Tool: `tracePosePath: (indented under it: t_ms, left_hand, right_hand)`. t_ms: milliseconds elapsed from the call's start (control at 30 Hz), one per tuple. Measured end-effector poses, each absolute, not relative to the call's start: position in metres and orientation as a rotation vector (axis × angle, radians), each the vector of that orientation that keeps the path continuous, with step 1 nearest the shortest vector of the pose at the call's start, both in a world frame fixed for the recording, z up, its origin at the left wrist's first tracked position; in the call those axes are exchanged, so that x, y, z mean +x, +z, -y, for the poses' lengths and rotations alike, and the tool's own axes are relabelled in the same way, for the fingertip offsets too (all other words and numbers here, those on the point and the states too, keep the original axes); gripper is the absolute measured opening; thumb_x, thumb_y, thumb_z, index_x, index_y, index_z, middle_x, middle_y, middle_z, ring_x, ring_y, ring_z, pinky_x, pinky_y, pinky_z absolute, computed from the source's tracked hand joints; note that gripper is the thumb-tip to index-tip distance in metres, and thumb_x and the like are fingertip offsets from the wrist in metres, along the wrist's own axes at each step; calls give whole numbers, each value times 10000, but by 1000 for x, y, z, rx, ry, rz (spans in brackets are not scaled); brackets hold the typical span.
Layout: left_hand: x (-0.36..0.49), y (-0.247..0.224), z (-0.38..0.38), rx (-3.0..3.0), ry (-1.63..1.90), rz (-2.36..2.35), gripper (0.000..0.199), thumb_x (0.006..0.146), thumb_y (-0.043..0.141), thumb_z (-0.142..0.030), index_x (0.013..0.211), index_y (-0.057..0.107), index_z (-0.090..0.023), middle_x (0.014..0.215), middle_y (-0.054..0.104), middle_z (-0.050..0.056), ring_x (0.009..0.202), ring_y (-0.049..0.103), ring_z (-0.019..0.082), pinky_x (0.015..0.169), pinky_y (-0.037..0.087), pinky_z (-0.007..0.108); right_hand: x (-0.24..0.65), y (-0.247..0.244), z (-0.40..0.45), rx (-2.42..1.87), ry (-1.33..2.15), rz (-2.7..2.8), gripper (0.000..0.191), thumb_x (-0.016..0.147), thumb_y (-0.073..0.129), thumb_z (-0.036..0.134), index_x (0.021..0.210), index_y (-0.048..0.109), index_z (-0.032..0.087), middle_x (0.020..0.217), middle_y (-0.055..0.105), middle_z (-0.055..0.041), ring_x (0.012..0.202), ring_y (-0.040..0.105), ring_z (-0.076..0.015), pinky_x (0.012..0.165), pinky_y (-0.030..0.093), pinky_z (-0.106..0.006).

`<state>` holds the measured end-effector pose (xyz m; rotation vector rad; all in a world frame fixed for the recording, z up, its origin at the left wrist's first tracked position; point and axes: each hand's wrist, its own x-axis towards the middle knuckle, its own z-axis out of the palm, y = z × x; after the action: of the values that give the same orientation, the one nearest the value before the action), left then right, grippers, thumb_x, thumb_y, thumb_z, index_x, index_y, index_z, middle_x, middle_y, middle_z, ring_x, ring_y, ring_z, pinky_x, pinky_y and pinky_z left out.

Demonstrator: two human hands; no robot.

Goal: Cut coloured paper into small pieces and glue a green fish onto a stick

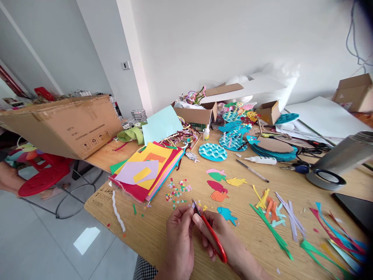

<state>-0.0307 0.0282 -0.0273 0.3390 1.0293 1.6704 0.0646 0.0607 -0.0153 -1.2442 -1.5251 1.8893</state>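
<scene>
Red-handled scissors (pixel 214 237) are gripped in my right hand (pixel 223 235), their dark blades pointing up and left. My left hand (pixel 181 237) pinches a small piece of light purple paper (pixel 193 206) at the blade tips. Just beyond my hands lie tiny coloured paper bits (pixel 177 191). Paper fish are spread to the right of the bits, among them a blue fish (pixel 227 214), an orange fish (pixel 219 196) and a yellow fish (pixel 236 181).
Coloured paper sheets (pixel 142 171) are stacked at the left. Cut strips (pixel 272 229) lie at the right, near a black tablet (pixel 354 212) and a steel bottle (pixel 345 153). A pen (pixel 252 171), glue bottle (pixel 262 160) and blue wavy discs (pixel 212 152) sit farther back.
</scene>
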Motion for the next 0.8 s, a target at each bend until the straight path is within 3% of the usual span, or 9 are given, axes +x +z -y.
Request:
tracePosePath:
  t_ms: [267, 800]
  left_hand:
    - [-30, -23, -29, 325, 1668, -1017, 192, 655, 749, -314, 712, 666, -151, 759, 685, 56, 776, 643, 205, 722, 483, 287]
    - [-42, -23, -33, 378, 1615, -990, 175, 662, 752, -268, 703, 653, -129, 756, 705, 71, 732, 642, 171, 704, 488, 267]
  right_hand:
    - [65, -18, -59, -1220, 1889, 1513, 523, 710, 558, 690, 706, 458, 177, 414, 487, 81, 265, 404, -46, 254, 314, -141]
    - [65, -14, -60, -1269, 1903, 1522, 564, 657, 558, 739, 671, 406, 196, 391, 482, 91, 248, 402, -39, 240, 292, -130]
